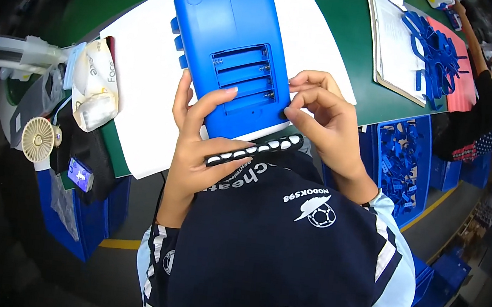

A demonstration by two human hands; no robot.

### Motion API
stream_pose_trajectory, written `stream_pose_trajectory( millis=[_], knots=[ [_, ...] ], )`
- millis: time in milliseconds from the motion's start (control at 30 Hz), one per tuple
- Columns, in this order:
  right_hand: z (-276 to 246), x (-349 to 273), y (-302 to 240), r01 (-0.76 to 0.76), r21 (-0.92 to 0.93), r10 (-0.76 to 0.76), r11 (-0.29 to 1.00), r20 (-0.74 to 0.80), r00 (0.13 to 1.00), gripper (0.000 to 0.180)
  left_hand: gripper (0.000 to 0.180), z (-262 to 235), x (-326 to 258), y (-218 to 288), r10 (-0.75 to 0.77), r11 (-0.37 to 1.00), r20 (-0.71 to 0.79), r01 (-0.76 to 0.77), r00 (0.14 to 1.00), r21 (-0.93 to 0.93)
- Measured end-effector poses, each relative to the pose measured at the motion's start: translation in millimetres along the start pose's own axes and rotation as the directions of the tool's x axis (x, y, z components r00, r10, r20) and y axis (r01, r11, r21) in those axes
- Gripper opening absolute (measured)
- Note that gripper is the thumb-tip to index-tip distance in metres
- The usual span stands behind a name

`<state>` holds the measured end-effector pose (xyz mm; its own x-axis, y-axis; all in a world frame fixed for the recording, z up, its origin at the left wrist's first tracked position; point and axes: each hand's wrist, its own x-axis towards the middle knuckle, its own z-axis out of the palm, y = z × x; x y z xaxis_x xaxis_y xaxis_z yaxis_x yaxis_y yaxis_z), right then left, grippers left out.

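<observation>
A blue plastic device case [235,26] lies back side up on a white sheet, its open battery compartment [244,81] showing bare slots and metal contact springs. My left hand [192,148] grips the case's lower left, thumb along the side and index fingertip at the compartment's edge. Between the lower fingers of that same hand sits a black strip with white oval pieces [258,149], just below the case. At the case's right edge, my right hand [328,114] is closed, thumb and index finger pinched together against the side. Whatever is in that pinch is hidden.
The white sheet [137,106] covers part of a green table [351,63]. On the left are a small fan [39,139], a phone [80,174] and a wipes pack [97,84]. Right: a clipboard [398,49], blue parts [439,57], a parts bin [399,163] and another person [477,124].
</observation>
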<state>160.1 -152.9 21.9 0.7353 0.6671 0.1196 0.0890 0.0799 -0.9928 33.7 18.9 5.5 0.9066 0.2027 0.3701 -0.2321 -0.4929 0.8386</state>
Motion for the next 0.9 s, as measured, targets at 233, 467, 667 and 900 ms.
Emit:
stream_pose_trajectory(
  millis=[233,467,667,900],
  knots=[
    [1,-1,0,0.025,-0.083,-0.025,0.996,-0.002,1.0,0.008,0.014,1,0,-3,0.016,1.0,-0.009,-0.016,1.0,0.004],
    [1,-1,2,0.048,-0.117,-0.05,0.992,-0.013,0.999,0.008,0.014,1,0,-3,0.011,1.0,-0.001,-0.011,1.0,0.002],
    [2,0,-4,0.131,-0.326,-0.135,0.936,0.009,0.991,0.008,0.012,1,-2,-3,0.007,0.999,-0.017,-0.008,1.0,-0.034],
    [-12,9,5,0.011,-0.266,0.015,0.964,0.097,0.995,0.028,0.012,1,0,0,0.029,1.0,-0.01,-0.03,1.0,-0.008]
  ],
)
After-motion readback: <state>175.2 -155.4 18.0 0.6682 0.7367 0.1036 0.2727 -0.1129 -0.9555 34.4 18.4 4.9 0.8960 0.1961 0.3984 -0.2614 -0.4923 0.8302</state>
